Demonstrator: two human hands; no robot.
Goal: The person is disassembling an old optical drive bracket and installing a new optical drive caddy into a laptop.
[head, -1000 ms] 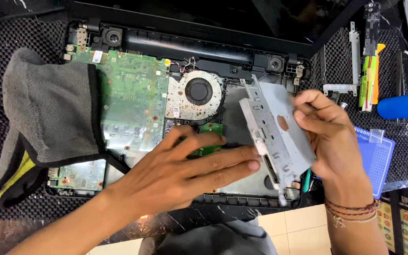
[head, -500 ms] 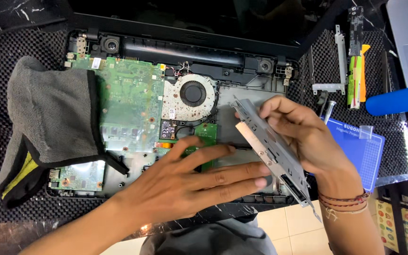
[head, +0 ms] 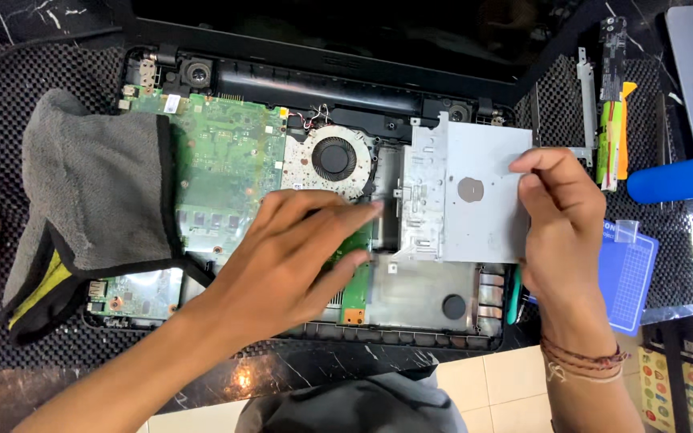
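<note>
Two hands work over the opened laptop [head: 314, 321]: the drive [head: 463, 196] lies flat over its bay at the right edge, mid-seating I judge. Right hand [head: 559, 232] fingers pinch its outer edge; left hand [head: 290, 256] rests flat, fingers released, on the board [head: 218, 160]. Next calls for sliding it level.

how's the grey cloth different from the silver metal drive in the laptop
The grey cloth is soft, crumpled and dark-edged, draped over the laptop's left side with no hand on it. The silver drive is rigid, flat and square, on the right side, gripped by the right hand. Both lie over the opened laptop.
</note>
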